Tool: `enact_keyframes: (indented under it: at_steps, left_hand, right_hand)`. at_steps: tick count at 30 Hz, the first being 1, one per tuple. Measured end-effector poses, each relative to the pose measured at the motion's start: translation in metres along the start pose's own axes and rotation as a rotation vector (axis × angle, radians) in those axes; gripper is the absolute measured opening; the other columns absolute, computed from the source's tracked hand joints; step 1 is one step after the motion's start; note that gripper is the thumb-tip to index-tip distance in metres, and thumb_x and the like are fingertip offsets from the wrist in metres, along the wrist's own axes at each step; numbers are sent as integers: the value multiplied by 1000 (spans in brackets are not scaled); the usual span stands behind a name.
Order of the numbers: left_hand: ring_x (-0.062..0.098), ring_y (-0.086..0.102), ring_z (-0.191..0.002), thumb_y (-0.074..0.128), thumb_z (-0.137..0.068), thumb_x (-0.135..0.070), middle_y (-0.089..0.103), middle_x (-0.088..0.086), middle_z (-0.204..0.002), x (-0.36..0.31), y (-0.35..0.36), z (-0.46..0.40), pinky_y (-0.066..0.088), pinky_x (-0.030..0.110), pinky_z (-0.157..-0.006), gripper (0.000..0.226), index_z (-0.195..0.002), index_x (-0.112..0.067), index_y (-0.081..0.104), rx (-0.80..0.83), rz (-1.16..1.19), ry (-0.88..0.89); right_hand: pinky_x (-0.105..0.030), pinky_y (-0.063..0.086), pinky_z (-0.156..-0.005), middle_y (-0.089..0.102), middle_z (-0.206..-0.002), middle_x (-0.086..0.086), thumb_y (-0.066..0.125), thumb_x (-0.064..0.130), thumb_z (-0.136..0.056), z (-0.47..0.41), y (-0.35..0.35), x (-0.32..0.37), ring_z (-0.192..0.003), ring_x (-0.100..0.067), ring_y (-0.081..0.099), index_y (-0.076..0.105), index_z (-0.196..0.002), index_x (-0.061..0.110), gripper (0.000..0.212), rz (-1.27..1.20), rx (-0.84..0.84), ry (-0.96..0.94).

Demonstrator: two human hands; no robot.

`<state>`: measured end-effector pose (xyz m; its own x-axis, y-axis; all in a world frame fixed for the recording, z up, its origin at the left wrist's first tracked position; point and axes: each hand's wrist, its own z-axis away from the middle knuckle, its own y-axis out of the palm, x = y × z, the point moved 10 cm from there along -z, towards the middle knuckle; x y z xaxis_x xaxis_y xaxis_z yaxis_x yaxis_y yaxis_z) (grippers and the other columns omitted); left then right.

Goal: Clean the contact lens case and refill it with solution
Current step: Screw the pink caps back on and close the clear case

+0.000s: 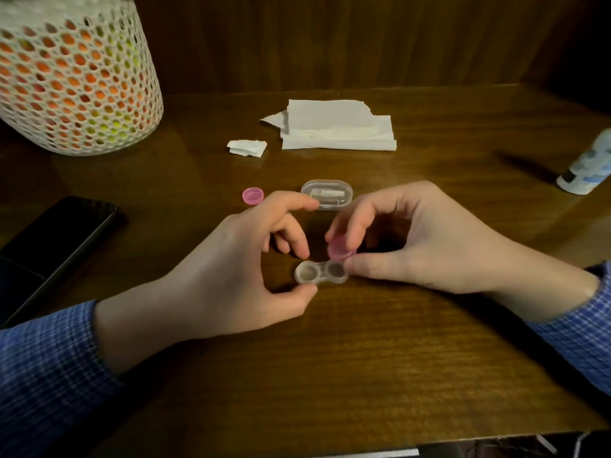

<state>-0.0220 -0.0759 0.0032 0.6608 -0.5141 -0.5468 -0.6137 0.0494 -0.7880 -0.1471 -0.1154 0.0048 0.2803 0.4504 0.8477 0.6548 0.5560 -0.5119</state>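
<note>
On a dark wooden table [330,358], the left hand [231,272] pinches a clear plastic two-well lens case [320,272] while the right hand [413,239] holds a round pink cap [340,248] tilted above its right well

place: home (likely) | cues: wooden desk [363,358], mesh basket [76,77], phone [56,246]

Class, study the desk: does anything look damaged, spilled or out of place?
No spill shows. The folded tissue has a ragged torn edge, and a small torn scrap lies apart to its left. Nothing else stands out.
</note>
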Motion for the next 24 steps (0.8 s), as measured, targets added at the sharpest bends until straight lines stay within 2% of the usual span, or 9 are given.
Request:
enact_keyframes:
  at_steps: [4,8,14,20,24]
  left_hand:
    - [6,67,-97,81,-75,-37,69,-19,-96,1,0,-1,52,20,-80,81,-145,-20,45,-7,11,-2]
    - [4,67,-96,80,-75,-36,70,-19,-93,1,1,-1,50,14,-81,77,-143,-19,48,4,22,-9]
    - [3,68,-92,81,-75,-34,72,-17,-89,-1,-1,-2,51,15,-80,72,-139,-18,52,-6,13,-17]
    - [2,69,-90,80,-76,-34,72,-17,-88,-1,-1,-3,52,18,-80,71,-138,-19,52,-5,23,-32]
    - [1,68,-91,81,-75,-35,73,-17,-87,0,-2,-3,51,17,-80,72,-139,-19,51,-4,31,-41]
  right_hand:
    - [-24,58,-90,78,-99,8,86,13,-79,1,10,-2,-100,-10,74,79,-85,16,10,28,57,15]
    - [-17,53,-90,78,-99,9,88,13,-78,1,14,-2,-101,-9,73,80,-81,18,10,48,72,12]
    - [-17,53,-89,77,-97,11,89,15,-76,0,16,-4,-100,-8,72,81,-82,19,10,93,78,22]
    - [-33,58,-87,77,-94,7,88,16,-78,1,16,-3,-97,-16,72,81,-86,21,11,108,76,19]
    - [-37,59,-86,77,-94,7,87,15,-80,2,16,-3,-95,-18,72,80,-87,21,11,119,74,18]
